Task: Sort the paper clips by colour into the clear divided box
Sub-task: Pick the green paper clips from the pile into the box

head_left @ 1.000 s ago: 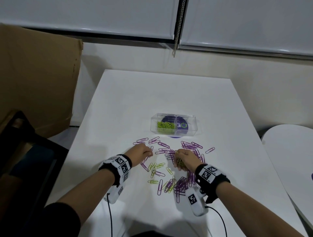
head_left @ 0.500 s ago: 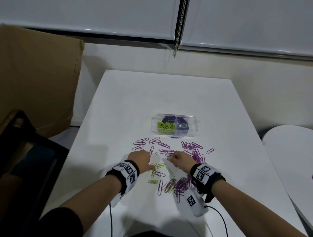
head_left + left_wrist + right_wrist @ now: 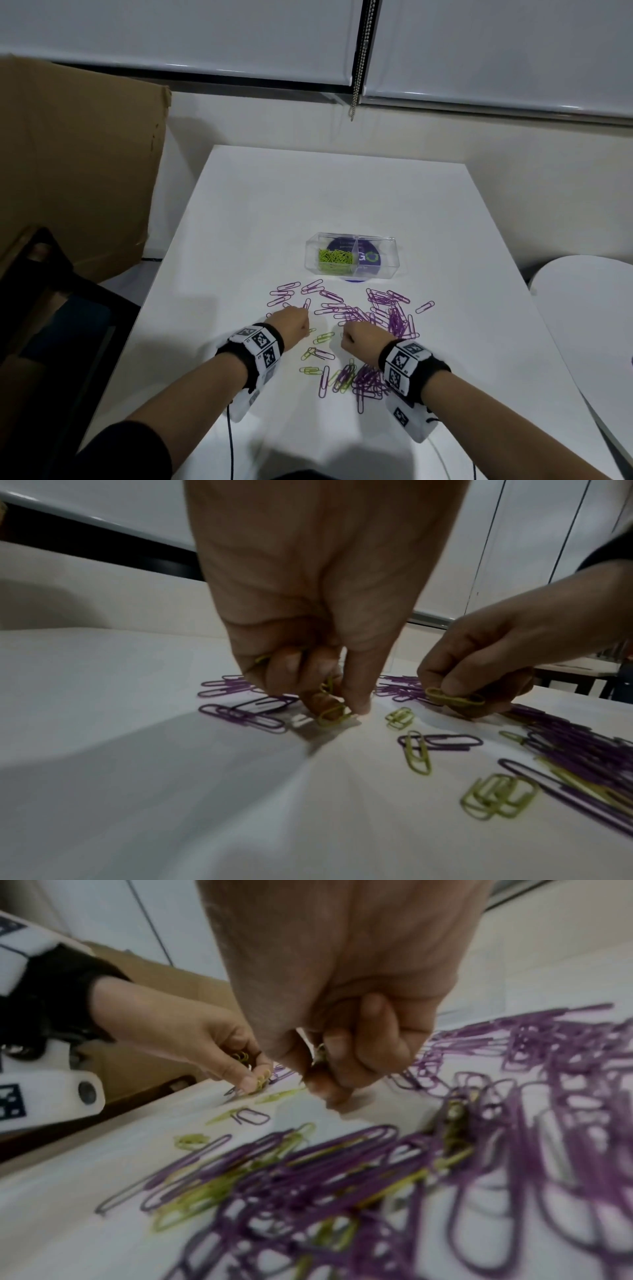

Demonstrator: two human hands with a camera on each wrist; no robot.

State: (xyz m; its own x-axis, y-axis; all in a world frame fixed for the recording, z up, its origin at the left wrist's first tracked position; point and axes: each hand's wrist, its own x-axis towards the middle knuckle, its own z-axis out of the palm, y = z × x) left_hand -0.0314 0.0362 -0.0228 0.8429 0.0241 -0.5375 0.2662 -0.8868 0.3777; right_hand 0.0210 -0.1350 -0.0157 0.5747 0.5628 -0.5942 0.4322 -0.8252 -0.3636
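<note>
Purple paper clips (image 3: 383,311) and green paper clips (image 3: 323,337) lie scattered on the white table (image 3: 308,205). The clear divided box (image 3: 352,261) stands behind them, with green clips (image 3: 334,257) in its left compartment. My left hand (image 3: 291,323) holds several green clips in its curled fingers and pinches another green clip (image 3: 334,714) at the tabletop. My right hand (image 3: 359,341) pinches a green clip (image 3: 453,698) just above the table, with more green showing inside its curled fingers (image 3: 346,1053). The two hands are a short gap apart.
A dense tangle of purple and green clips (image 3: 363,378) lies beside my right wrist. A cardboard sheet (image 3: 75,164) leans at the left, with a dark chair (image 3: 51,308) below it. A round white table (image 3: 589,325) stands to the right.
Both hands have drawn back toward me and closer together, from the purple clips into the patch of green clips. My right hand now pinches a green clip.
</note>
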